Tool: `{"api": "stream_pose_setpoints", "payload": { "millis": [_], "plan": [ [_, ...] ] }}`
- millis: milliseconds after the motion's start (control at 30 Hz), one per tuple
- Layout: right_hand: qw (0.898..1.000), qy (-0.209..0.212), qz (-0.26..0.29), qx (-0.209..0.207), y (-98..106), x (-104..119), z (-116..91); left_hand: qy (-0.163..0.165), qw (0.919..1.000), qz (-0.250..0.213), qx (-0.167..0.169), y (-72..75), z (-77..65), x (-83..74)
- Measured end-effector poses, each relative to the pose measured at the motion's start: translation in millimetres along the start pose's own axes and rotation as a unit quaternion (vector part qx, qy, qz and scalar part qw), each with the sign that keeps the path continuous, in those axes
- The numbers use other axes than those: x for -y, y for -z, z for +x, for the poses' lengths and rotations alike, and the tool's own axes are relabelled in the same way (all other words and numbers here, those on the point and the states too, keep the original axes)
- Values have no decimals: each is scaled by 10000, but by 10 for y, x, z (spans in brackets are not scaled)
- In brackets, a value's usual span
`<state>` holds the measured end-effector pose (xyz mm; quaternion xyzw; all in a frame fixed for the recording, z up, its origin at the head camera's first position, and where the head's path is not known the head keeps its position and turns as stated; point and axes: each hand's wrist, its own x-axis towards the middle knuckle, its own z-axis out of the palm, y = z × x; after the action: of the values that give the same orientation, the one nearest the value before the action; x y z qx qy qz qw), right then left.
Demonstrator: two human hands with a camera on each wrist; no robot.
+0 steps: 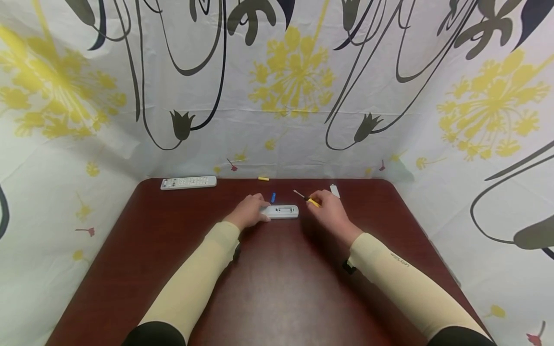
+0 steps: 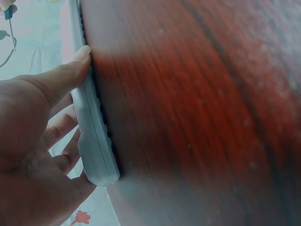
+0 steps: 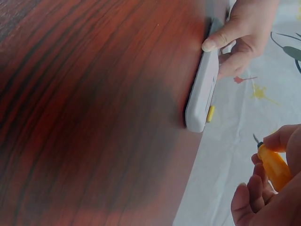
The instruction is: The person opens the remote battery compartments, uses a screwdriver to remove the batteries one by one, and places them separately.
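My left hand (image 1: 251,211) grips the left end of a white remote control (image 1: 285,212), which lies back side up on the table with its battery slot showing. In the left wrist view the thumb presses one long edge of the remote (image 2: 96,136) and the fingers lie along the other side. My right hand (image 1: 331,211) holds a small screwdriver (image 1: 313,202) with a yellow handle, its metal tip pointing left, above and right of the remote. The right wrist view shows thumb and fingers around the yellow handle (image 3: 274,167). A blue battery (image 1: 273,197) lies just behind the remote.
Another white remote (image 1: 188,182), buttons up, lies at the table's back left. A yellow battery (image 1: 263,179) sits at the back edge. The small white cover (image 1: 335,191) lies behind my right hand. Patterned cloth (image 1: 277,139) rises behind the dark wooden table (image 1: 285,288).
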<state>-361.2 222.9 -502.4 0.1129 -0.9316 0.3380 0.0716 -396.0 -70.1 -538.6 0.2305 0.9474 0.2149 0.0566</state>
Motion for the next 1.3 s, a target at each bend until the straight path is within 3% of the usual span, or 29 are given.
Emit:
{"api": "stream_pose_setpoints", "payload": {
  "millis": [267,933,1300],
  "plan": [
    [9996,-69,-260,-41,48,-70,-7,62,10000,-7,20,-11,4,-6],
    [9974,-692,-203,-70,172,-267,-138,160,9998,75,27,-37,16,1],
    [9953,-893,-229,-302,234,-431,-237,113,9999,53,39,-17,-12,-18]
  ]
}}
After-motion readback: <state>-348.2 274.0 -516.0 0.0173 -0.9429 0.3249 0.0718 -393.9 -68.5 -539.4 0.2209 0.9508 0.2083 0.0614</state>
